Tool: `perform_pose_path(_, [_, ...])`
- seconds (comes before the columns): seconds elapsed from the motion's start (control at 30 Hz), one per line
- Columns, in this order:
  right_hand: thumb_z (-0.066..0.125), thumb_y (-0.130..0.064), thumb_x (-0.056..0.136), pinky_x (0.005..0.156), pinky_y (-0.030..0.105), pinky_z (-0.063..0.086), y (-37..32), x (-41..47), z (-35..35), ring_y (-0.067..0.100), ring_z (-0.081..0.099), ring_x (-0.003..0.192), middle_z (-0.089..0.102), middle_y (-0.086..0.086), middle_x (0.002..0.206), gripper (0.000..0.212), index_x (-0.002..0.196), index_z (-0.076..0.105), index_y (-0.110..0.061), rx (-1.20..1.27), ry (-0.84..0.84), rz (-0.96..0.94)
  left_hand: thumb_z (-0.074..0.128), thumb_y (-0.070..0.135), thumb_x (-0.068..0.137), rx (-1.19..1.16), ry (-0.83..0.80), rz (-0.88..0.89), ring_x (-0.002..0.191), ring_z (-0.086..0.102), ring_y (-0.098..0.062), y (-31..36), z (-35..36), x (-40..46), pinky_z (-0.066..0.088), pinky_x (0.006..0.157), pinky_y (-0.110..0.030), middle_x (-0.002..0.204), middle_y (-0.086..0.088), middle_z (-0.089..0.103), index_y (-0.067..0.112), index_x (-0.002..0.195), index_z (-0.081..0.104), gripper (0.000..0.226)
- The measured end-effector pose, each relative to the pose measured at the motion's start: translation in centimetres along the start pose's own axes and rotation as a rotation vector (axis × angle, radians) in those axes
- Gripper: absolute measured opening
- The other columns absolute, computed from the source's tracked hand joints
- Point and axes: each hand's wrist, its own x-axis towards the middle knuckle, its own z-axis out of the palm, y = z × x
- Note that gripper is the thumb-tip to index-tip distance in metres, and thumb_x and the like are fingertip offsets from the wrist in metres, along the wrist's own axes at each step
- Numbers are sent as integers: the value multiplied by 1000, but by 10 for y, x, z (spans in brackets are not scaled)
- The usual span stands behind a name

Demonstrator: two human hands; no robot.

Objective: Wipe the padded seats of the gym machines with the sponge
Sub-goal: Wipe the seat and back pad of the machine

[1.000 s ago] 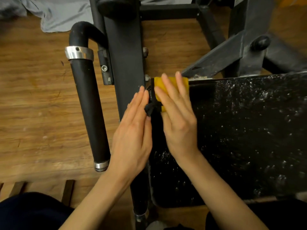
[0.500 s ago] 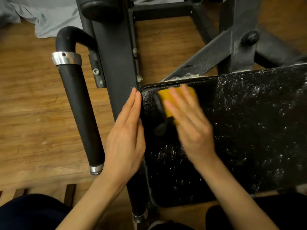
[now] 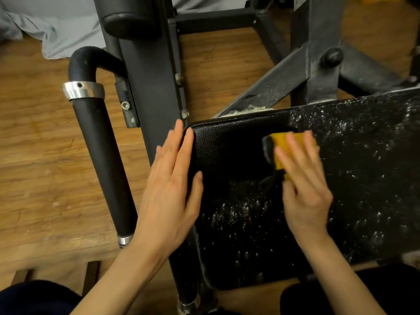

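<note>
On padded seat (image 3: 341, 178) | sponge (image 3: 281, 144) under flat right-hand fingers (image 3: 295, 153) | left fingers (image 3: 179, 151) straight

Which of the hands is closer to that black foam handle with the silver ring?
Left. The left hand rests flat on the padded seat's left edge, beside the handle; the right hand presses the sponge farther right.

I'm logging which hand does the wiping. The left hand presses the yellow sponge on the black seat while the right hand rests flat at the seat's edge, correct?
Not quite: the hands are swapped. In the head view the right hand presses the yellow sponge on the black seat, and the left hand rests flat at the seat's edge.
</note>
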Motion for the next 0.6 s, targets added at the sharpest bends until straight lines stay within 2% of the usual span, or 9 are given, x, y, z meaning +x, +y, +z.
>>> perform_pose_path(0.07, [57,9,87,116,56,24,-19,-2,10,38,23,145,42,21,145,43,130,53,6,22,86,143,44,14,101,59,-27,82,151,1,-12,5,-1,10,7,124,-38,164,2,6,13,156,16,61])
perform_pose_path(0.13, [65,-12,86,120,49,18,-48,-4,32,36,19,146,38,20,148,46,129,55,2,26,96,169,44,10,101,62,-49,131,151,1,-12,11,1,23,3,124,-35,164,0,9,12,155,18,60])
perform_pose_path(0.17, [65,-17,87,120,46,17,-59,-5,41,34,19,146,38,17,148,46,129,56,-2,45,80,150,43,8,101,57,-58,144,151,1,-12,13,2,29,2,124,-34,164,0,11,11,155,18,60])
perform_pose_path(0.23, [61,-13,93,119,45,21,-58,-7,45,32,22,145,39,14,147,41,132,54,-5,36,14,54,42,8,101,82,-84,159,151,2,-14,15,6,36,2,124,-34,164,-1,11,11,155,18,59])
perform_pose_path(0.33, [52,-3,97,116,52,27,-19,-2,24,34,27,144,43,13,146,39,136,50,-4,-59,-15,-59,40,12,102,123,-104,176,151,3,-16,11,9,38,2,124,-34,164,0,11,12,155,17,58])
perform_pose_path(0.4, [45,-2,98,114,57,26,3,6,6,35,23,146,41,16,147,37,134,51,0,-35,90,91,37,17,103,128,-103,189,151,3,-15,9,10,37,2,124,-35,164,2,10,13,156,16,57])
perform_pose_path(0.5, [48,1,95,116,52,27,-12,19,11,33,20,147,41,16,149,37,131,54,0,44,303,318,36,23,100,131,-105,181,151,2,-14,11,11,38,1,123,-34,164,3,10,14,156,16,60])
perform_pose_path(0.53, [48,-2,95,116,52,27,-26,22,22,33,21,147,42,15,148,36,130,55,0,56,300,309,35,22,100,126,-110,178,151,2,-14,11,11,39,1,123,-34,164,2,10,14,156,16,60])
perform_pose_path(0.6, [47,-7,96,117,51,26,-52,21,43,34,22,146,43,15,146,35,129,56,0,89,185,174,32,21,96,111,-126,182,152,2,-16,9,11,39,-1,122,-32,164,2,9,13,156,16,62])
